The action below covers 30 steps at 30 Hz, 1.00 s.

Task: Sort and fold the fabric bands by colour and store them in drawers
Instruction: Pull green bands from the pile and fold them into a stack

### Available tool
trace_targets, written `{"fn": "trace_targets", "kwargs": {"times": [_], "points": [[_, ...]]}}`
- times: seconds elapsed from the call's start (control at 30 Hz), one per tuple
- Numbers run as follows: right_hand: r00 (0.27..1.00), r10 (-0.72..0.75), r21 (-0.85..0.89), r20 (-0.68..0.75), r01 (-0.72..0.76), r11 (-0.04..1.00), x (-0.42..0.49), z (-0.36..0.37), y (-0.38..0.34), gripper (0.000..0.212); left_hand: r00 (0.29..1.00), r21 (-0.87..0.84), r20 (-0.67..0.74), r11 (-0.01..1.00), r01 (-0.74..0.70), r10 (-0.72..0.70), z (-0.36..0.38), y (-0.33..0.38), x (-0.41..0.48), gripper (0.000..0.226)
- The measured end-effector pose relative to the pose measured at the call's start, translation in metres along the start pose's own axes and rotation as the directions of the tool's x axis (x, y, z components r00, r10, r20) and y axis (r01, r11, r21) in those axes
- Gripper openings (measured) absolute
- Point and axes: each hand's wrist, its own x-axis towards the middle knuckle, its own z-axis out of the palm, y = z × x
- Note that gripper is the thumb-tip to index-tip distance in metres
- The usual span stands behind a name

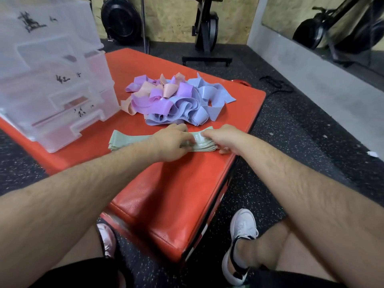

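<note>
Left hand point(172, 142) and right hand point(220, 138) curl their fingers round the right end of the stacked green bands point(128, 139) on the red bench point(166, 194), where a slack grip could fan the layers apart into the unsorted pile point(176, 100) just beyond.

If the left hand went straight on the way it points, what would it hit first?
Likely the pale blue fabric bands at the tangled pile's near edge, beyond the folded green bands.
</note>
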Motion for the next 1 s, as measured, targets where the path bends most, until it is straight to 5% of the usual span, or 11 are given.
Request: {"fn": "trace_targets", "kwargs": {"times": [0.2,0.3,0.43,0.77,1.0], "points": [[1.0,0.019,-0.034,0.017,-0.018,0.999,0.004,0.002,0.0,0.018,1.0,-0.056,-0.005,0.998,0.026,-0.026,0.0,-0.001,0.001,0.03],[0.999,-0.01,-0.064,0.048,0.014,0.998,0.003,0.0,0.0,0.028,0.997,-0.042,-0.064,0.998,0.048,-0.051,-0.002,0.002,0.003,0.033],[0.996,-0.061,-0.029,0.06,0.063,0.998,-0.002,-0.002,0.002,0.054,0.994,-0.04,0.043,0.994,0.105,-0.104,-0.003,0.001,0.008,0.058],[0.999,-0.003,0.004,0.044,0.002,1.0,0.003,-0.003,0.005,0.01,0.997,-0.102,0.066,0.994,0.046,-0.039,0.002,-0.002,0.013,0.045],[0.992,0.036,0.131,0.119,-0.052,0.99,0.001,-0.004,-0.005,0.016,1.0,-0.125,-0.001,0.992,0.024,-0.025,0.004,-0.004,0.011,0.045]]}}
